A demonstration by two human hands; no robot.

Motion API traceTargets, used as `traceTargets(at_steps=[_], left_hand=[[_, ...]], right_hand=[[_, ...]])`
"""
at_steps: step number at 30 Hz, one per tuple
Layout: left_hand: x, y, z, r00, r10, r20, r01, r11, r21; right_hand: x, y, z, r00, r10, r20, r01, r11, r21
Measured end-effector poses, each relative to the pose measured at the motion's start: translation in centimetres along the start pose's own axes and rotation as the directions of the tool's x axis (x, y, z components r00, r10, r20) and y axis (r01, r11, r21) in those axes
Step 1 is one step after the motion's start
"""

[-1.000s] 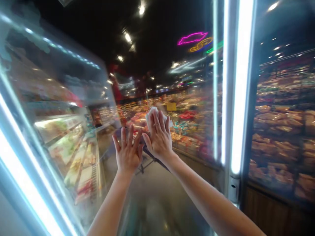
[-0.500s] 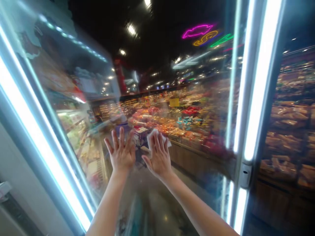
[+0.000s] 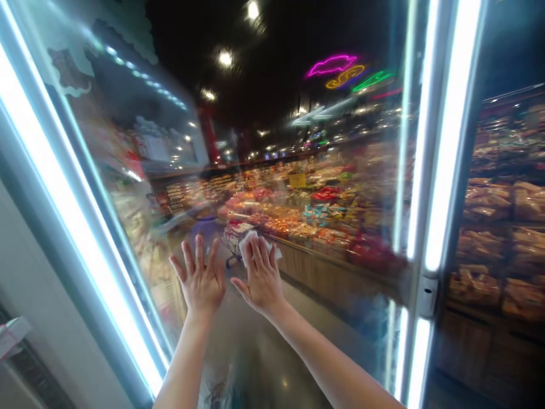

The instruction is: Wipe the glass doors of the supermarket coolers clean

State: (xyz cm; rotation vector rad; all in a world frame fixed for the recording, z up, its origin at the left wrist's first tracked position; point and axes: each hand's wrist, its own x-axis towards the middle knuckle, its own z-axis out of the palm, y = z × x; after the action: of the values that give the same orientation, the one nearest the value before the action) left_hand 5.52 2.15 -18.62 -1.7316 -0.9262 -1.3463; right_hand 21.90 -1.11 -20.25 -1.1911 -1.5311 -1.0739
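Both arms stretch forward to a clear glass door (image 3: 306, 318) framed by bright light strips. My left hand (image 3: 204, 284) is spread flat with its fingers apart, seemingly against the glass, and holds nothing. Just right of it, my right hand (image 3: 261, 278) keeps a crumpled white paper tissue (image 3: 247, 248) under its fingers, pressed to the pane. The tissue's edges stick out beyond the fingertips; its middle is hidden by the fingers. My right thumb points out toward the left hand.
Long light strips (image 3: 80, 187) border the left side. A metal door post with a lock (image 3: 428, 292) stands at the right. Beyond the glass are a shopping cart (image 3: 233, 241), a blurred figure in purple (image 3: 203, 228) and counters of packaged goods (image 3: 298, 227).
Both hands have shifted a little left and down in the picture, the tissue with the right one. The camera view has turned slightly, and the cart shows more clearly between the hands.
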Motion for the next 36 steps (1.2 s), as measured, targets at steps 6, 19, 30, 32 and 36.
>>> traceTargets(at_steps=[6, 19, 30, 32, 36], left_hand=[[-0.8, 0.0, 0.0, 0.998, -0.052, 0.042, 0.053, 0.998, -0.024], [-2.7, -0.1, 0.2, 0.995, -0.093, 0.044, 0.096, 0.993, -0.062], [-3.3, -0.5, 0.0, 0.995, -0.093, 0.047, 0.095, 0.995, -0.038], [-3.5, -0.5, 0.0, 0.994, -0.101, 0.044, 0.102, 0.994, -0.029], [-3.6, -0.5, 0.0, 0.991, -0.127, 0.039, 0.128, 0.992, -0.019]], right_hand=[[0.5, -0.9, 0.3, 0.999, 0.010, 0.050, -0.011, 0.999, 0.036], [-1.7, -3.2, 0.6, 0.997, -0.001, 0.077, 0.002, 1.000, -0.014], [-3.1, -2.1, 1.0, 0.999, -0.018, 0.050, 0.018, 1.000, -0.003], [-3.8, -1.6, 0.9, 0.998, -0.031, 0.055, 0.031, 1.000, 0.000], [-0.1, 0.7, -0.3, 0.997, 0.033, 0.070, -0.032, 0.999, -0.016]])
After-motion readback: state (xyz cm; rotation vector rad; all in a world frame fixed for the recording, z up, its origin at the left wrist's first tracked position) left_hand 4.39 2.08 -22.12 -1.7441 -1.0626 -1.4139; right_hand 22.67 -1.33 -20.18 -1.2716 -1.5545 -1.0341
